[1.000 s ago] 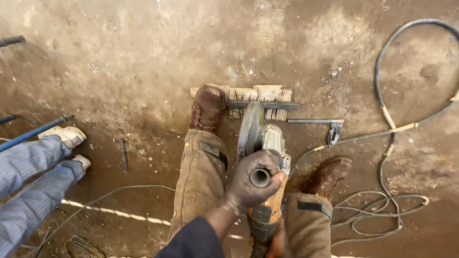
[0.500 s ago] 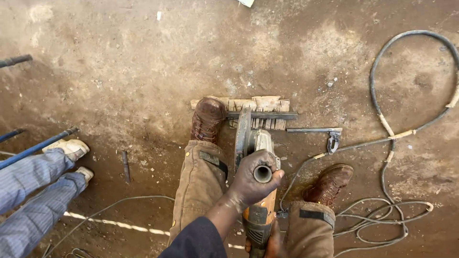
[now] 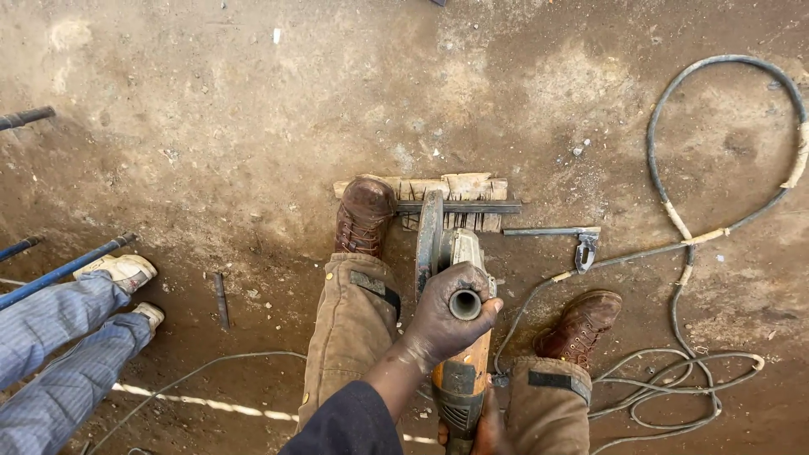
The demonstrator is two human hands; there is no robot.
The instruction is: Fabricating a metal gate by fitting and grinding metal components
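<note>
My left hand grips the side handle of an orange and grey angle grinder. My right hand holds the grinder's rear body at the bottom edge, mostly hidden. The cutting disc stands upright over a dark metal bar lying across a wooden block. My left boot presses on the block's left end. My right boot stands on the dirt floor to the right.
Another person's legs in blue striped trousers and light shoes stand at the left beside blue metal rods. A clamp-like metal tool lies right of the block. A thick hose and thin coiled cables cover the right floor.
The view has shifted slightly, so the grinder and block sit lower in the frame. The disc stays over the bar. Both hands keep their grip.
</note>
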